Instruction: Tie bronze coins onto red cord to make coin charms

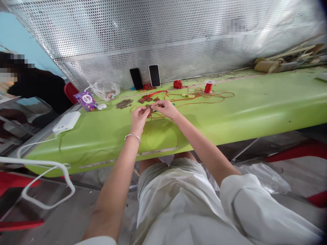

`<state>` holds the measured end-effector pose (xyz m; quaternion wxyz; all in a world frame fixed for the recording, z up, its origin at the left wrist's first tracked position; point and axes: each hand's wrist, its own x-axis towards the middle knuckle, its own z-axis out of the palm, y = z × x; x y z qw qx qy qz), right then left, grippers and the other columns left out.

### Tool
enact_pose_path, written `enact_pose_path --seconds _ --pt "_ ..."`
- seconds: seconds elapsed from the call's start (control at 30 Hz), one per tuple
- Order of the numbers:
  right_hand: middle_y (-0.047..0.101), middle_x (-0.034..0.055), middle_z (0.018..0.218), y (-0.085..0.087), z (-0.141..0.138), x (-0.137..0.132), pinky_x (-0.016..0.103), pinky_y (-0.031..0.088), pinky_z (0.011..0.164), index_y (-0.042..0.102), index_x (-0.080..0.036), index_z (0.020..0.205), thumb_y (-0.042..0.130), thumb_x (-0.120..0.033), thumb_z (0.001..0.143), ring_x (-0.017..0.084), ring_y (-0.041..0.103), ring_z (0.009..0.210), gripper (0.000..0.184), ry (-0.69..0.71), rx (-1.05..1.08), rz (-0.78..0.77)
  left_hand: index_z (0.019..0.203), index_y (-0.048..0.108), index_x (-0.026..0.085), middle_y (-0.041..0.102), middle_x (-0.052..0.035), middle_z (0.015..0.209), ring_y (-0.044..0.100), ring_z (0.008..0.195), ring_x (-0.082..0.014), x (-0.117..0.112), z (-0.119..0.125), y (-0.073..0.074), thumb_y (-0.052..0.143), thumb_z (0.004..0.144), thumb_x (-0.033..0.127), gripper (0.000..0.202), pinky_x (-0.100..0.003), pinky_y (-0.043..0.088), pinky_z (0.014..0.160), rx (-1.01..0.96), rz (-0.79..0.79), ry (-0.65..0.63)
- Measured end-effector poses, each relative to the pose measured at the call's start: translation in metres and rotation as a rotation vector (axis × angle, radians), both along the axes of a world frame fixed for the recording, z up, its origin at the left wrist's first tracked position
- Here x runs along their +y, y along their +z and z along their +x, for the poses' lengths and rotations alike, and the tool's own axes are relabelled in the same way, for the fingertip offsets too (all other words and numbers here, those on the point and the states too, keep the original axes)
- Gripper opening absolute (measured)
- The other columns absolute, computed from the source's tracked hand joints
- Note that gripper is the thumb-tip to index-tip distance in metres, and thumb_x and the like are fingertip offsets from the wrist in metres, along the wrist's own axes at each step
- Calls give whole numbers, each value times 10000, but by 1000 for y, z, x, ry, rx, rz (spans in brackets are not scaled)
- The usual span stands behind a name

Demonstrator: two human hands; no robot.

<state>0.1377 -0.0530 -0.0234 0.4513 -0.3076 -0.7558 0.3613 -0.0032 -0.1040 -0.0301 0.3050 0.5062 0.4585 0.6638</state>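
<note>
My left hand [138, 119] and my right hand [166, 108] meet over the green table, fingers pinched together. Between the fingertips is a small brown round coin [148, 106], partly hidden by the fingers. Red cord [159, 117] trails on the table around and below the hands. Just beyond them lies a cluster of coins tied with red cord [145, 98]. To the left is a pile of loose brown coins [124, 103]. A silver bracelet [133, 136] circles my left wrist.
Two phones [154, 76] lean against the perforated metal panel [114, 41]. A red cord ball [177, 84] and a red spool [208, 87] stand right of them. Leftward are a purple packet [88, 101], plastic bag [106, 90] and white power bank [66, 121]. A person [38, 85] sits far left.
</note>
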Motion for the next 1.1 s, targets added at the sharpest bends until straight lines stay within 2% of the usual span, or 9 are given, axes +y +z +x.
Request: enact_pose_path --seconds 0.27,0.4,0.57,0.67,0.8,0.87,0.93,1.0,1.1 --pt "358 -64 489 3 0 -5 233 202 492 739 -107 885 626 -342 788 71 265 489 278 -112 -49 50 690 637 171 631 1 647 588 593 -106 3 -2 -6 752 673 261 146 -214 458 578 70 48 22" --pt "385 -57 498 5 0 -8 232 240 512 742 -102 890 624 -334 792 74 291 498 278 -126 -64 59 751 660 180 656 -2 742 587 654 -103 3 -3 -6 754 665 241 141 -206 458 619 94 92 65" --pt "453 -42 525 7 0 -9 225 291 548 747 -97 889 643 -314 780 81 354 529 264 -132 -55 34 702 650 171 645 1 690 588 641 -107 2 -2 -3 767 645 226 141 -215 468 635 77 102 80" --pt "465 -42 538 8 1 -9 215 310 538 729 -94 897 598 -297 826 79 372 521 252 -54 7 -123 707 646 175 650 -5 692 603 645 -117 2 -1 -2 781 642 256 170 -225 481 633 42 100 90" --pt "325 -84 456 8 1 -12 198 258 422 661 -107 1066 357 -222 950 68 272 385 344 63 -8 -308 718 626 182 659 -19 718 612 632 -123 3 -3 -2 783 652 330 225 -237 498 609 -18 91 107" --pt "307 -98 439 7 2 -14 177 235 382 626 -118 1117 328 -183 958 60 259 347 344 170 -25 -411 722 621 182 662 -22 723 613 625 -123 3 -4 -2 794 636 355 259 -235 501 595 -37 85 106" --pt "330 -103 426 7 2 -16 156 239 357 628 -117 1085 392 -195 953 48 288 333 282 316 -38 -519 735 621 183 664 -22 721 619 625 -125 3 -5 -2 807 611 381 299 -227 495 569 -50 77 102" --pt "392 -92 424 7 2 -17 143 278 348 656 -114 975 507 -235 920 41 355 337 200 397 -41 -574 744 617 186 664 -20 721 625 628 -129 3 -6 -3 816 585 408 339 -219 482 539 -64 69 100" --pt "584 -23 534 6 4 -15 148 387 386 666 -120 813 636 -259 844 60 523 412 145 337 -24 -559 753 601 189 650 -14 715 621 622 -128 6 -9 -4 815 566 447 383 -220 474 524 -95 64 103"
